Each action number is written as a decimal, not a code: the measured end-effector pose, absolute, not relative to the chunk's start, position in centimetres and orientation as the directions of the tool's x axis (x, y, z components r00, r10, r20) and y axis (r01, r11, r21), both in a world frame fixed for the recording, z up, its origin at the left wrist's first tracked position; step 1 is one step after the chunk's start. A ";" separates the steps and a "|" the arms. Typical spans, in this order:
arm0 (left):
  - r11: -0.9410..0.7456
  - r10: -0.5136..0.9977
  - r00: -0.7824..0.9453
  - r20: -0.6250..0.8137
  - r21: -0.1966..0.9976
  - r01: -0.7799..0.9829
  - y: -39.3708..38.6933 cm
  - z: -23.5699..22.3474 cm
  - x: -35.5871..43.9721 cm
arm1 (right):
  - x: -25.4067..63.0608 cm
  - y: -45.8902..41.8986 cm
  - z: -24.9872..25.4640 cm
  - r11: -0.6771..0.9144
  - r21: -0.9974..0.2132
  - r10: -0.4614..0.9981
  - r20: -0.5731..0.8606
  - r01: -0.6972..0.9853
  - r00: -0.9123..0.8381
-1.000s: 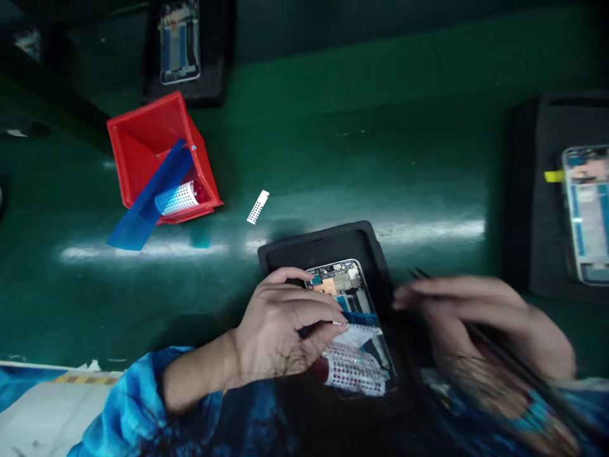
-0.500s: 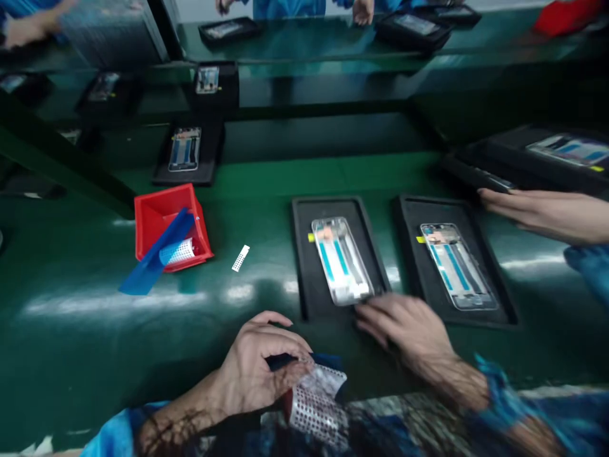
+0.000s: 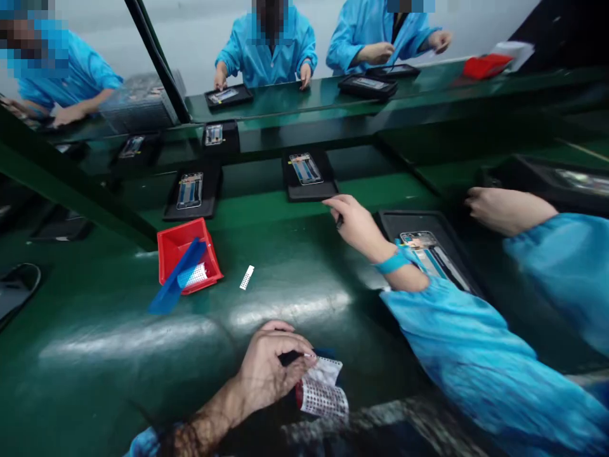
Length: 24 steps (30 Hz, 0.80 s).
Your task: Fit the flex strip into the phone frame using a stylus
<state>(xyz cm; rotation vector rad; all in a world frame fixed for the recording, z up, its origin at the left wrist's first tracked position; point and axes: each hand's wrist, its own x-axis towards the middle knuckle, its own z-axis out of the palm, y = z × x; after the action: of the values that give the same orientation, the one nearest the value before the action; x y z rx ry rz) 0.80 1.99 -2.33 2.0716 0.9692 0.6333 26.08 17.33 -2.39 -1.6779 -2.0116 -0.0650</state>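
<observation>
My left hand (image 3: 271, 362) is low in the middle, thumb and fingers pinching the end of a white sheet of small dark dots, part of a curled dot-sticker roll (image 3: 324, 398) with red at its core. My right hand (image 3: 354, 222) reaches forward over the bench, index finger stretched out and the others curled round a small dark thing too hidden to name. Its fingertips are just short of a black tray (image 3: 311, 192) bearing a phone frame (image 3: 306, 169). Under my right forearm lies another black tray (image 3: 409, 220), its phone frame (image 3: 438, 257) partly covered by the sleeve.
A red bin (image 3: 166, 257) holds a blue strip (image 3: 174, 279) and another dotted roll (image 3: 194, 275). A white dotted strip (image 3: 247, 277) lies on the green bench. At right, a co-worker's hand (image 3: 509, 209) is by stacked trays (image 3: 523, 171). Other people sit across the bench.
The nearer left-hand tray has moved forward to the far strip, and my right hand has travelled forward with it. My left hand keeps its pinch. The head view has tilted up.
</observation>
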 end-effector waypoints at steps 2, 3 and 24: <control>-0.408 0.810 0.575 0.117 0.817 0.407 1.8 -2.1 1.0 | 29.6 14.9 -1.8 0.190 -0.255 0.918 0.388 0.948 -0.080; -0.394 0.815 0.567 0.116 0.828 0.398 1.7 -2.0 1.0 | 31.7 13.7 -1.5 0.139 -0.241 0.920 0.391 0.960 -0.035; -0.302 0.781 0.623 0.028 0.891 0.339 1.1 -0.9 1.6 | 21.1 -0.8 -3.1 0.021 -0.512 0.995 -0.070 0.859 -0.066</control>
<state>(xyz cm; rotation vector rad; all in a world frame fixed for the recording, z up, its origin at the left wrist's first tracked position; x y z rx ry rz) 1.57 1.07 -0.91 1.8925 0.8916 0.5830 21.06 -0.75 -3.06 -1.9027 -1.9947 0.6227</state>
